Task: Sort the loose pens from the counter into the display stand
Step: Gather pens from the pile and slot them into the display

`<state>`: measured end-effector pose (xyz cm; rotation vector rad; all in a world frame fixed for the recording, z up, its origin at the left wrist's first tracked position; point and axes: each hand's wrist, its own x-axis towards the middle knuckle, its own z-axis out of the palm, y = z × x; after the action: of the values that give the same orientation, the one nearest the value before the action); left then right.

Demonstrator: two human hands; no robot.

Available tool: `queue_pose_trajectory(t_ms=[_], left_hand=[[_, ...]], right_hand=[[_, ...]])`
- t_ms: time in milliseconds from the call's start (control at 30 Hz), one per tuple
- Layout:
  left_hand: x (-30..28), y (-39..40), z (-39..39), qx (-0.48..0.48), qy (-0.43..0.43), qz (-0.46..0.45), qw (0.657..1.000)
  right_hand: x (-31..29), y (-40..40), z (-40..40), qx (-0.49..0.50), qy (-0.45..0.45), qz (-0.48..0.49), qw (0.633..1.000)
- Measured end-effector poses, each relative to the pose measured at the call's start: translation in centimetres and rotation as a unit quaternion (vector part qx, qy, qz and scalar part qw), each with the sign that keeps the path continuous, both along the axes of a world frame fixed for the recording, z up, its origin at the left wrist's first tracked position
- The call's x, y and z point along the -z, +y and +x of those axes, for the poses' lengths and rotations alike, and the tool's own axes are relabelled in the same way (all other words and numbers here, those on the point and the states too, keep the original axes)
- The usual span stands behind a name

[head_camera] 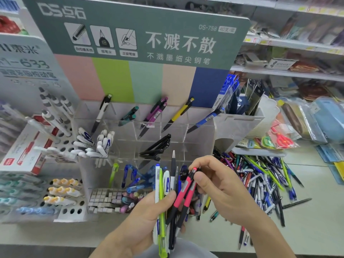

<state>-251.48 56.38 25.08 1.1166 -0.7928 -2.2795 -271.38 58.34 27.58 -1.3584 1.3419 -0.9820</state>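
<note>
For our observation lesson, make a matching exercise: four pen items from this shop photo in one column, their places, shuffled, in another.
Things
1. black pens
2. yellow pen
3. red pens
4. pile of loose pens

Places
A. lying on the counter, right of the stand
B. pinched by the right hand
C. top row of the display stand
D. middle row of the stand

Pairs: 1-D, 2-C, 3-B, 4-A

Bare forearms — no sleeves, rings, watch.
</note>
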Motion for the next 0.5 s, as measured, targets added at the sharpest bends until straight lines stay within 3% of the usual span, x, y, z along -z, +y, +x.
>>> queue_pose_trajectory(t_ms=[200, 333, 500], left_hand=[[1.0, 0.1, 0.4, -0.011, -0.011, -0.005, 1.0], [1.2, -0.1, 0.6, -0.041, 0.024, -0.003, 0.999], [1.6, -0.3, 0.7, -0.055, 0.033, -0.034, 0.997]], right_hand=[[-0.3, -0.3, -1.1, 0.051, -0.022, -0.011, 0.998], [-1.0, -0.5, -2.6, 0.101, -0.049, -0.06, 0.992], [-2.0, -0.9, -4.8, 0.212, -0.019, -0.147, 0.966]])
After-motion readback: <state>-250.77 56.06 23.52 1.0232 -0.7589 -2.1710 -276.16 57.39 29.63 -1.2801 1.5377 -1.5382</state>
